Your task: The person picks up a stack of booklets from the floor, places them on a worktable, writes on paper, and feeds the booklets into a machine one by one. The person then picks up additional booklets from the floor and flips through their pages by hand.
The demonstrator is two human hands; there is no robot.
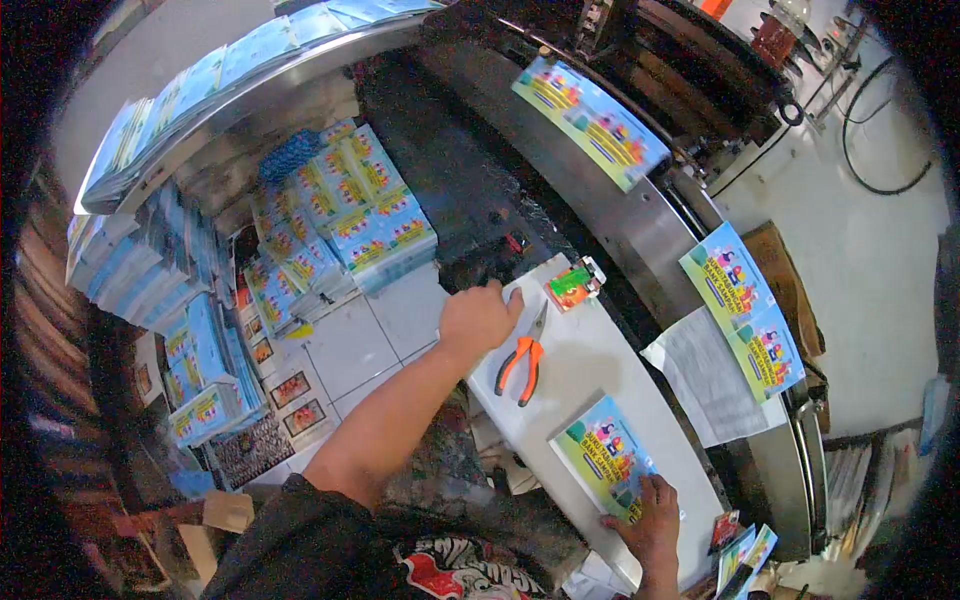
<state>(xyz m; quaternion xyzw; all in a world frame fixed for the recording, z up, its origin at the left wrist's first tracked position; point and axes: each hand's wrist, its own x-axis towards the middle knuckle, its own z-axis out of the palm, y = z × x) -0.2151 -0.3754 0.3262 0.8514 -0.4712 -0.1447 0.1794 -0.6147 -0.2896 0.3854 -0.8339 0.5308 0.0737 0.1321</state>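
My right hand (650, 520) grips the lower corner of a blue and green booklet (600, 450) that lies on a white tabletop (580, 375). Its thumb and fingers rest on either side of that corner. At the far left edge of the same top is my left hand (482, 318), thumb spread from the fingers, with nothing visible in it; its fingertips are partly hidden. Beside it lie orange-handled pliers (522, 370), jaws pointing away. Just beyond them sits a small orange and green packet (572, 286).
Stacked booklets (385, 240) stand on the tiled floor (350, 345) to the left, with more piles (190, 390) nearer. A metal machine rail (620, 225) runs along the right, bearing printed covers (745, 310) and a white sheet (710, 375). A curved shelf (290, 60) holds further prints.
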